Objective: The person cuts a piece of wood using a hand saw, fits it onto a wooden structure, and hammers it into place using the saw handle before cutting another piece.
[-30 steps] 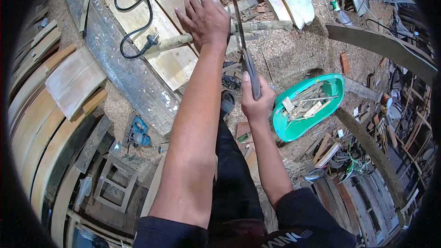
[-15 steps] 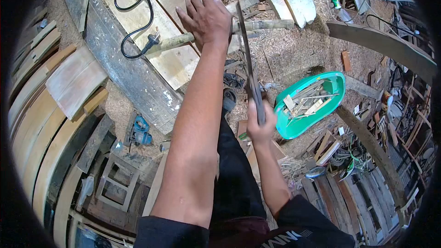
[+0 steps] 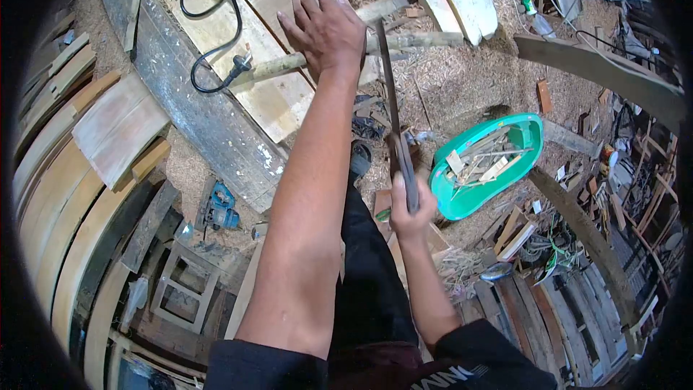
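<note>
My left hand (image 3: 328,35) holds a thin wooden pole (image 3: 422,40) down on pale boards (image 3: 278,105). Its fingers stretch out past the pole, and the thumb is hidden. The pole runs under my palm and sticks out to the right beyond the boards. In my closed right hand (image 3: 415,209) is the handle of a handsaw (image 3: 390,90), whose long dark blade shows almost edge-on. The blade lies across the pole just right of my left hand; the cut itself cannot be made out.
A black power cord with a plug (image 3: 240,65) lies on the boards by the pole's left end. A green tub (image 3: 462,206) of wood scraps stands at right. A blue power tool (image 3: 222,206) rests at lower left. Sawdust and curved planks (image 3: 599,65) surround the work.
My right hand and the handsaw have shifted slightly back toward my body, along the blade's length. My left hand and the pole have stayed in place.
</note>
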